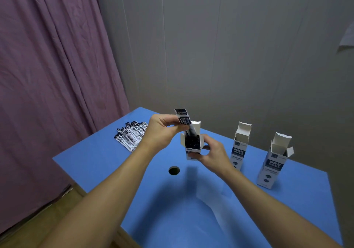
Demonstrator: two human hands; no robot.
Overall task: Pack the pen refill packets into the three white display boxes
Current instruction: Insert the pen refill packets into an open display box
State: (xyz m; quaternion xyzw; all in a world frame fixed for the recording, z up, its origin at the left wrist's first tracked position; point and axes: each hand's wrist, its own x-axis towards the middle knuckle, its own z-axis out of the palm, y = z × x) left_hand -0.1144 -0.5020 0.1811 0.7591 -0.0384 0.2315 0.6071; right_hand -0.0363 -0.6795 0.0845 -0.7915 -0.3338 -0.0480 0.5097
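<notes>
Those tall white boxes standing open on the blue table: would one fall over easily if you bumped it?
Probably. The far-right display box is tall on a small base with its flaps up, so it looks tippy. It seems thin cardboard, likely light. The one the right hand holds already has packets in it, so it may be steadier.

dim even indoor light, soft arm shadows on table (107, 152), wide-angle edge distortion
</notes>
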